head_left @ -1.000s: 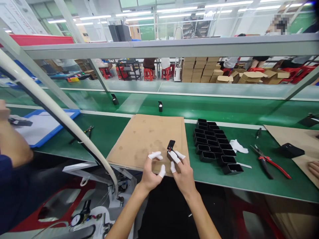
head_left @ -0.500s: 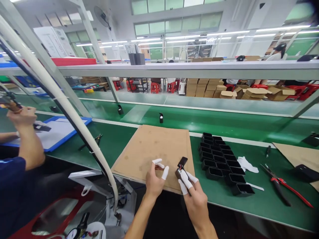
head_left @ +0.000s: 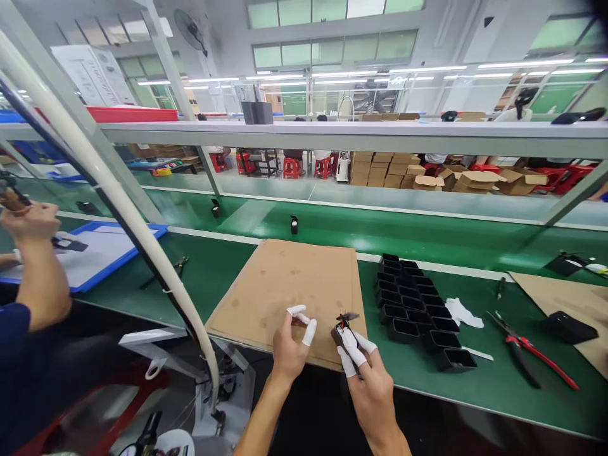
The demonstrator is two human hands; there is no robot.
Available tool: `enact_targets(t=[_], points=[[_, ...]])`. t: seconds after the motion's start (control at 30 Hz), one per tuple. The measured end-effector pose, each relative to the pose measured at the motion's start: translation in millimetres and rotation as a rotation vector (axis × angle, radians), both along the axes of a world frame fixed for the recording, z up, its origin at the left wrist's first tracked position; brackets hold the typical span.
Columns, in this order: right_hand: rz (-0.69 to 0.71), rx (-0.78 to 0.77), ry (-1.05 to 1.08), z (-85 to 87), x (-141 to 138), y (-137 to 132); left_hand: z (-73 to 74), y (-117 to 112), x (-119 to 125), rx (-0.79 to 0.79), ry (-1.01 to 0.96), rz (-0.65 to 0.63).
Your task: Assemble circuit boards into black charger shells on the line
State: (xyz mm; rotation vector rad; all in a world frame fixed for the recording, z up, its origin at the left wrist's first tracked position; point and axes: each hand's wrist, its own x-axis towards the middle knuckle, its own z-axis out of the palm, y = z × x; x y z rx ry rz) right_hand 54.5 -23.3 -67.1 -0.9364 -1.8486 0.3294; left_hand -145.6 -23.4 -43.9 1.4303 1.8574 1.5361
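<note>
White finger cots cover the fingertips of both my hands. My right hand [head_left: 365, 370] grips a small black case [head_left: 338, 334] over the near right edge of the cardboard sheet [head_left: 304, 272]. Red and dark wires show at the top of the case, beside a thin black flap [head_left: 350, 316] that tilts out over it. My fingers hide much of the case. Just to the left, my left hand [head_left: 293, 345] hovers above the cardboard, thumb and fingers curved and apart, with nothing between them.
Black open-topped boxes [head_left: 403, 329] stand in rows on the right, near a white cloth [head_left: 463, 313] and red-and-black pliers [head_left: 515, 345]. A small black unit [head_left: 294, 224] sits beyond the cardboard. A pale hose [head_left: 156, 253] slants across the left, where a co-worker's arm [head_left: 42, 266] shows.
The black flap on the case in my right hand has swung from raised to nearly level. My left hand keeps its curved, apart pose. The view has shifted slightly.
</note>
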Motion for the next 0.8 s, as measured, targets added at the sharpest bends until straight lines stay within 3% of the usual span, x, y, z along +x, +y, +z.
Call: enact_targets(t=[0.37,0.8], points=[[0.001,0.040,-0.018,8.6,-11.0,3.0,-7.0,3.7,-3.3,-0.009,0.001,0.003],[0.021,0.018,-0.066,7.0,-15.0,2.3,-9.5,4.7,-3.7,-0.015,0.011,0.005]])
